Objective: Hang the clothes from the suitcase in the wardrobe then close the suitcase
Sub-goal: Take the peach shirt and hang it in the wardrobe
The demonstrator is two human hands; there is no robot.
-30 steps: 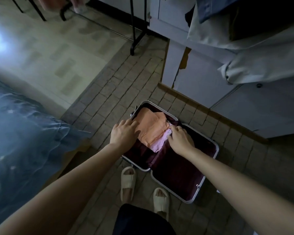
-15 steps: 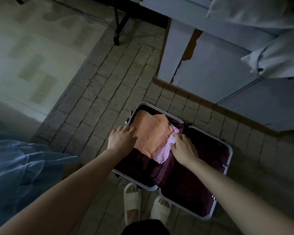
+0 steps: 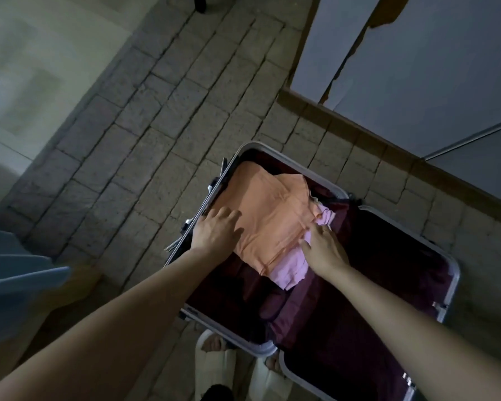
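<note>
Two hands laid flat, nothing gripped | left hand, right hand flank orange garment | suitcase open

Person, head view: both forearms bare, no sleeves showing to the frame edge. Left hand unadorned. Right hand with thin ring on one finger. Feet in pale open-toed slippers, broad strap across each; dark garment at bottom edge.
</note>
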